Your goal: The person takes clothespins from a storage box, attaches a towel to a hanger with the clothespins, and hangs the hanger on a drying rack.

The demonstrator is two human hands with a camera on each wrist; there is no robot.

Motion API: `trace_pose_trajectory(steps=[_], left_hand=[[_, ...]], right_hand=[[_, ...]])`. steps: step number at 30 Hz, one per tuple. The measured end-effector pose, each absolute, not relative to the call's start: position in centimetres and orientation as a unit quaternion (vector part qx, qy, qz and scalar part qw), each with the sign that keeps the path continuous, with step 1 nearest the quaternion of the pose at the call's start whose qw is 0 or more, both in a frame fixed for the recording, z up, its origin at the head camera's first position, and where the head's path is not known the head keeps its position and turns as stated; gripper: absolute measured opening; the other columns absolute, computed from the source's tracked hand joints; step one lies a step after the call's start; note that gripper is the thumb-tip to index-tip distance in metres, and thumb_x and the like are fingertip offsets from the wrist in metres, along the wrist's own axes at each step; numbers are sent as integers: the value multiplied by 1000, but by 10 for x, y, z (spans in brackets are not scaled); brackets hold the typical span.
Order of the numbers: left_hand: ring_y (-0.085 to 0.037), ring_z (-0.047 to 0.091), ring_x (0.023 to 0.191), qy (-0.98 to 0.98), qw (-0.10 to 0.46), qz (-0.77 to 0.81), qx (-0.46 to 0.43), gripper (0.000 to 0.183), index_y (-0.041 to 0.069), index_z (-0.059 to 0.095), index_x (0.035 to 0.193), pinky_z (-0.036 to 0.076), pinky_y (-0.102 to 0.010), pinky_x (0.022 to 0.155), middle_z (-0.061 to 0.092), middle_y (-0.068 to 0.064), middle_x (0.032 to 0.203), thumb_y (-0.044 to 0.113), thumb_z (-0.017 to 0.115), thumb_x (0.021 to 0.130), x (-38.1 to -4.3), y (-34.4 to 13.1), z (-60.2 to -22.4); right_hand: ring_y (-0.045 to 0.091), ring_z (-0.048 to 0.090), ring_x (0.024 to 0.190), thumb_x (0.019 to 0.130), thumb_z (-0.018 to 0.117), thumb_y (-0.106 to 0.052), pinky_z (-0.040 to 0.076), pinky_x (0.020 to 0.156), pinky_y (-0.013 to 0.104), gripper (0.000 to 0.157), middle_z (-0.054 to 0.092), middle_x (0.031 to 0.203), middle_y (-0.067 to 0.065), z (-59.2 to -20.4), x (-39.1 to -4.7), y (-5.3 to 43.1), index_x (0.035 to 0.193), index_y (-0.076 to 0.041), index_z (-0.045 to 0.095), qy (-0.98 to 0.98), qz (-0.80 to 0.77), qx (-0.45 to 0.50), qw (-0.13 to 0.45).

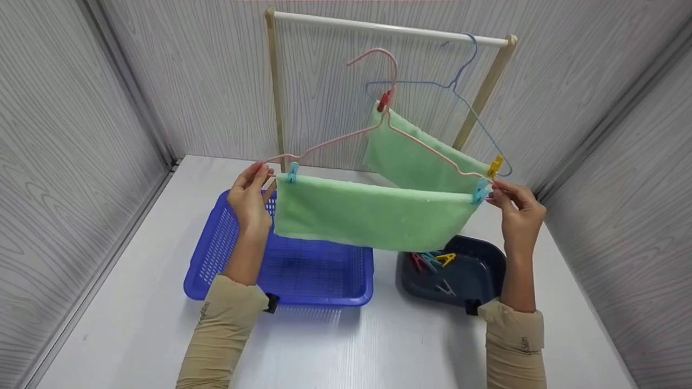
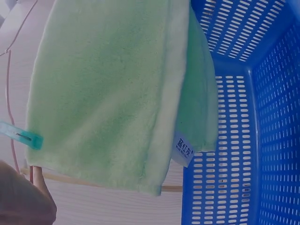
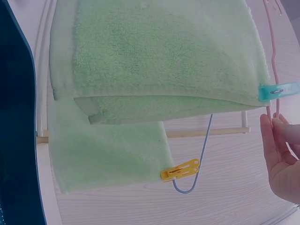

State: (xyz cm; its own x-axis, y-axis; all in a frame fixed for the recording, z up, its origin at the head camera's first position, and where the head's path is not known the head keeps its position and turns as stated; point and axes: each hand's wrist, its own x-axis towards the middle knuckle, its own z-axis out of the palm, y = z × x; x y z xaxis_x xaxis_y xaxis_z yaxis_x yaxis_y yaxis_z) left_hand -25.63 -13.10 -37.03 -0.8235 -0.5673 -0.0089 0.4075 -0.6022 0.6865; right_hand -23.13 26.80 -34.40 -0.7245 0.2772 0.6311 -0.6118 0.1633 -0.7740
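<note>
A pink wire hanger (image 1: 339,139) is held up between both hands, its hook free in the air. My left hand (image 1: 251,197) pinches its left end, and my right hand (image 1: 519,210) pinches the right end. Over the hanger's lower bar drapes a folded green towel (image 1: 373,216). One light-blue clothespin (image 1: 292,172) clips the towel at the left corner, another blue clothespin (image 1: 479,190) at the right. In the left wrist view a white label (image 2: 183,149) shows on the towel. The right wrist view shows the right-hand fingers (image 3: 269,145) just beyond the blue clothespin.
Behind, a blue hanger (image 1: 469,102) hangs from a rack's white rod (image 1: 378,26), bearing a second green towel (image 1: 416,151) with red (image 1: 384,101) and yellow (image 1: 494,166) clothespins. Below stand a blue perforated basket (image 1: 313,300) and a dark basin (image 1: 481,243) containing several loose clothespins (image 1: 430,261).
</note>
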Motion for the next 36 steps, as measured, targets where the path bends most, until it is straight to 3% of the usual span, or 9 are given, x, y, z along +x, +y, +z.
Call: trace_pose_trajectory(steps=[7, 12, 20, 36], left_hand=[[-26, 62, 85, -339, 259, -896, 123, 21, -9, 61, 106, 49, -31, 79, 61, -13, 85, -3, 61, 86, -273, -130, -360], [-29, 55, 103, -321, 238, -909, 121, 30, -9, 55, 119, 47, -25, 82, 56, -17, 101, -5, 55, 89, -285, -126, -350], [-21, 43, 121, -340, 212, -907, 127, 39, -9, 41, 131, 42, -16, 84, 45, -20, 131, -10, 45, 92, -303, -117, -339], [-17, 34, 128, -432, 152, -886, 74, 44, -5, 28, 139, 32, -15, 94, 33, -16, 142, -4, 36, 96, -335, -112, -324]], right_hand=[[20, 62, 75, 82, 60, 11, 51, 69, 27, 17, 60, 88, 20, -354, -241, 274, 98, 15, 64, -648, 666, 130, 347], [21, 62, 76, 82, 62, 8, 51, 70, 28, 17, 60, 88, 20, -356, -246, 275, 98, 15, 64, -630, 680, 132, 351], [23, 61, 76, 83, 64, 3, 51, 70, 28, 18, 60, 89, 21, -344, -246, 269, 98, 12, 65, -633, 675, 113, 362], [25, 63, 78, 82, 65, 4, 51, 68, 26, 17, 64, 92, 19, -324, -260, 269, 98, 10, 66, -624, 698, 71, 345]])
